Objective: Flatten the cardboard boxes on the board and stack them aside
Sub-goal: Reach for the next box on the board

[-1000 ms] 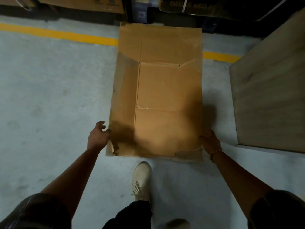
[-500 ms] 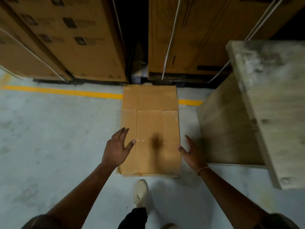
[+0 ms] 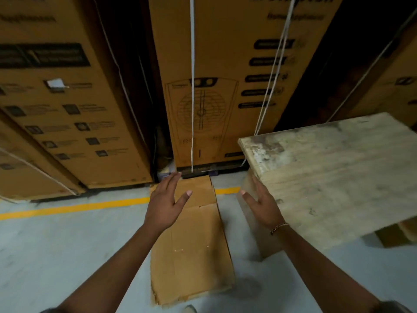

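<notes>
A flattened brown cardboard box [image 3: 194, 256] lies on the grey floor in front of me, its far end near the yellow line. My left hand [image 3: 168, 199] hovers above its far part with fingers straight and spread, holding nothing. My right hand [image 3: 261, 199], with a bracelet on the wrist, is raised to the right of the box, fingers straight, in front of the wooden board's corner. Neither hand touches the cardboard. The pale wooden board [image 3: 338, 177] stands raised at the right.
Tall printed cartons [image 3: 216, 86] strapped with white cord stand along the back, with more cartons [image 3: 56, 120] at the left. A yellow line [image 3: 79, 207] crosses the grey floor. The tip of a shoe [image 3: 190, 309] shows at the bottom edge.
Both hands let go of the flat box's near corners and rose off it with fingers spread. The view lifted from the floor toward the stacked cartons.
</notes>
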Demonstrator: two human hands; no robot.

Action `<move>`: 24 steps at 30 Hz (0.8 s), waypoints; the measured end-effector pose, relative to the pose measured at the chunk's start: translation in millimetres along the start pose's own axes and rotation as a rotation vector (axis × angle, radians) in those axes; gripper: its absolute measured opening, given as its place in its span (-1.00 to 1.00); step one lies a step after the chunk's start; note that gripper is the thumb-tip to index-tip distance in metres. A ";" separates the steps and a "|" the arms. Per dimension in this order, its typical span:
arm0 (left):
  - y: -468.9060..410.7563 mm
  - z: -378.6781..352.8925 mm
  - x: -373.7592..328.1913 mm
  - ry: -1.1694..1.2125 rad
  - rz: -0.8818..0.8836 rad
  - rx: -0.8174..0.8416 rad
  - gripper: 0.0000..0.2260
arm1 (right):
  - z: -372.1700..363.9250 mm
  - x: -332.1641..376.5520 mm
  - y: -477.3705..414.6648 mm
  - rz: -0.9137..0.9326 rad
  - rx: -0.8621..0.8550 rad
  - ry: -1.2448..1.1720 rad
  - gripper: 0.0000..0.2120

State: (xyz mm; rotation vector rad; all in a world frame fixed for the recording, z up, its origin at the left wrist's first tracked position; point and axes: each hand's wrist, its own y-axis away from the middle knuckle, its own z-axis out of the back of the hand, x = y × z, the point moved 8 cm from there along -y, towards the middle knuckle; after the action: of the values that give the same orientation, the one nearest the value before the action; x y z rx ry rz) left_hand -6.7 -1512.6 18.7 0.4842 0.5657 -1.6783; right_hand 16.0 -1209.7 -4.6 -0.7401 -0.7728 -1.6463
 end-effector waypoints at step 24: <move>-67.7 -364.5 -517.2 0.170 -0.404 0.381 -0.47 | 474.1 -323.0 121.2 -0.346 -0.384 -0.012 -0.33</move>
State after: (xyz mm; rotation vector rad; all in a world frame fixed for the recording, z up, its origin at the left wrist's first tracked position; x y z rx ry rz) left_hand 19.4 -877.5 47.9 0.8366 0.4873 -2.1604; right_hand 229.7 -664.8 29.4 -0.9214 -0.6223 -2.1417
